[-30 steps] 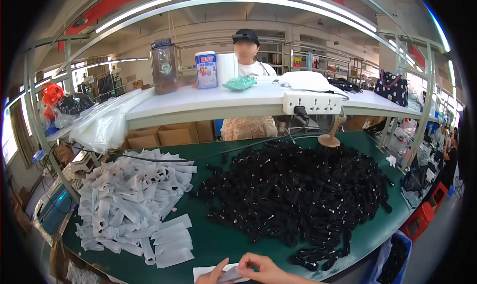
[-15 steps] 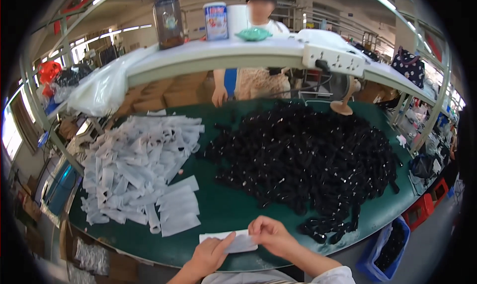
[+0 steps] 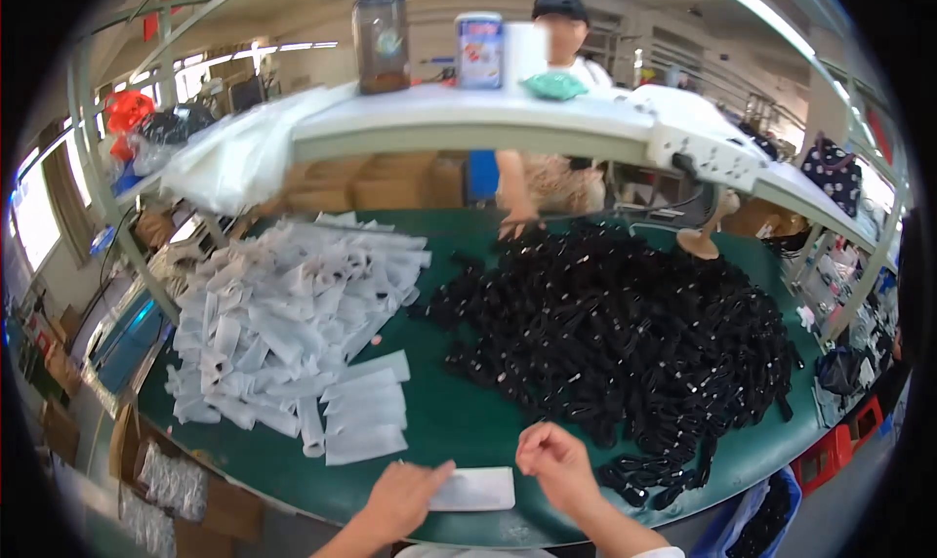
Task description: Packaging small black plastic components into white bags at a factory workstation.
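Close to the table's front edge lies a flat white rectangular stack of what look like thin pouches (image 3: 478, 490). My left hand (image 3: 402, 495) holds its left end, thumb side along the top. Just past the right end, my right hand (image 3: 558, 465) is raised slightly apart from it, fingers curled into a pinch. Whether anything small is between those fingertips cannot be made out. Beyond my left hand, several white translucent sleeves (image 3: 366, 412) lie fanned out beside a large heap of the same sleeves (image 3: 283, 314). Black strap-like pieces with shiny bits (image 3: 625, 334) form a big pile on the right.
A raised shelf (image 3: 468, 134) spans the far side, carrying a jug (image 3: 381, 41), a canister (image 3: 479, 51) and a power strip (image 3: 708, 153). Across the green table (image 3: 439, 363) stands another person, a hand (image 3: 517, 207) near the black pile. A blue-lined bin (image 3: 752, 519) sits at lower right.
My right hand has come off the white stack and moved right, fingers still pinched. My left hand stays on the stack. The whole view has shifted, and the other person's hand has moved toward the black pile.
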Action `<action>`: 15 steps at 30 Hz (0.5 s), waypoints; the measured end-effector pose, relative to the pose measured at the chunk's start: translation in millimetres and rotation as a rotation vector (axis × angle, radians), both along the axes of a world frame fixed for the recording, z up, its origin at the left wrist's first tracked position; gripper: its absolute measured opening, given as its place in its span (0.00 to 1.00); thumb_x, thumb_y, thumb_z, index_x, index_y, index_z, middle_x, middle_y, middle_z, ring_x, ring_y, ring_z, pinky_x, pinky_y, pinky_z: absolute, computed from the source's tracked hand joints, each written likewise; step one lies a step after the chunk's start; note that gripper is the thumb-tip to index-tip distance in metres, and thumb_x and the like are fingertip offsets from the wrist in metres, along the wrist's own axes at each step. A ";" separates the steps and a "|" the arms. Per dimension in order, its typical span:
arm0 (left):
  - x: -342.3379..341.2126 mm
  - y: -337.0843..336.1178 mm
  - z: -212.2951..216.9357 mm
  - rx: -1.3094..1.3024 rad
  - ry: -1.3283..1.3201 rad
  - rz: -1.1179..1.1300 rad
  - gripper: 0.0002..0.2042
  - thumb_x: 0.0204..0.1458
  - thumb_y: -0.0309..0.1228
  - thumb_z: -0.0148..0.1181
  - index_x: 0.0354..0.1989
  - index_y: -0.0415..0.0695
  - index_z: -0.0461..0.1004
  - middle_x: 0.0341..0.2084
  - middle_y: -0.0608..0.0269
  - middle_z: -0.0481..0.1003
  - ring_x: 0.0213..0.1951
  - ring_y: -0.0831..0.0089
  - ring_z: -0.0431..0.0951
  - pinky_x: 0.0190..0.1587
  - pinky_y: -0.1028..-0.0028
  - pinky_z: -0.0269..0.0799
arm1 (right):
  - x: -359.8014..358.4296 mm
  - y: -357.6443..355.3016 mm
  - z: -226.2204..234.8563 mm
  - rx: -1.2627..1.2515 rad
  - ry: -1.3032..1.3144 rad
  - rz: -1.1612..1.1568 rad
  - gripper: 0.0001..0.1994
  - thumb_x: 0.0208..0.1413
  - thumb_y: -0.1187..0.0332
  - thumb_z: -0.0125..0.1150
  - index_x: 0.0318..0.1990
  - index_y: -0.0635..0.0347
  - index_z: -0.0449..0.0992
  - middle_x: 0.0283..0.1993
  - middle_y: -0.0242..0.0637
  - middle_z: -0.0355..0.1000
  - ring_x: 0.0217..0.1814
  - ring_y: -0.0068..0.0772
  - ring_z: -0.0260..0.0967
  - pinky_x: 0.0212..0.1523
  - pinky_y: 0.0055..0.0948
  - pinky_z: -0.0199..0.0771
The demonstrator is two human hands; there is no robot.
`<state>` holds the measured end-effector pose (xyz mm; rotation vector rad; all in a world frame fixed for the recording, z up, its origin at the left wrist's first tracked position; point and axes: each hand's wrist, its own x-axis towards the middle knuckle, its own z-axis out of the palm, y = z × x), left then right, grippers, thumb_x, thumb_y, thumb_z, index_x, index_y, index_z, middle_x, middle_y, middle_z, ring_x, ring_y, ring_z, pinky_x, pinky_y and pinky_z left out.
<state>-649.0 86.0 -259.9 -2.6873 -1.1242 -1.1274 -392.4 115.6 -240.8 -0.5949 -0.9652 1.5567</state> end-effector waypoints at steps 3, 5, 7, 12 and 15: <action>-28.3 16.3 -3.2 -0.015 0.060 0.194 0.26 0.42 0.18 0.54 0.55 0.43 0.74 0.24 0.61 0.69 0.30 0.57 0.72 0.33 0.61 0.66 | -2.4 17.5 1.5 -0.017 -0.234 0.035 0.06 0.52 0.82 0.60 0.35 0.62 0.71 0.39 0.32 0.69 0.34 0.21 0.66 0.35 0.20 0.67; -52.5 25.7 -8.1 -0.086 0.125 0.272 0.27 0.41 0.17 0.56 0.56 0.43 0.73 0.28 0.59 0.68 0.33 0.57 0.72 0.36 0.62 0.66 | -13.1 23.9 -9.3 -0.028 -0.335 0.091 0.06 0.53 0.81 0.60 0.35 0.62 0.71 0.39 0.32 0.69 0.35 0.20 0.66 0.35 0.20 0.67; -75.6 39.2 -22.8 -0.100 0.144 0.308 0.29 0.40 0.17 0.58 0.57 0.42 0.71 0.31 0.57 0.68 0.35 0.56 0.71 0.38 0.62 0.66 | -29.6 52.5 -22.3 0.256 -0.552 0.053 0.04 0.55 0.78 0.60 0.37 0.62 0.73 0.40 0.31 0.69 0.37 0.20 0.67 0.36 0.18 0.67; -104.2 51.6 -45.4 -0.345 0.260 0.426 0.38 0.33 0.21 0.68 0.61 0.43 0.67 0.46 0.51 0.65 0.46 0.53 0.68 0.48 0.60 0.67 | -103.5 111.4 -18.5 0.743 -0.941 -0.054 0.09 0.54 0.74 0.62 0.43 0.59 0.75 0.43 0.38 0.70 0.43 0.35 0.70 0.43 0.28 0.71; -111.4 61.1 -40.5 -0.323 0.323 0.503 0.42 0.31 0.26 0.74 0.63 0.44 0.66 0.55 0.48 0.62 0.54 0.48 0.66 0.55 0.59 0.66 | -152.7 145.4 -40.8 0.906 -1.101 -0.169 0.14 0.54 0.68 0.64 0.48 0.57 0.75 0.53 0.42 0.69 0.56 0.44 0.66 0.53 0.41 0.69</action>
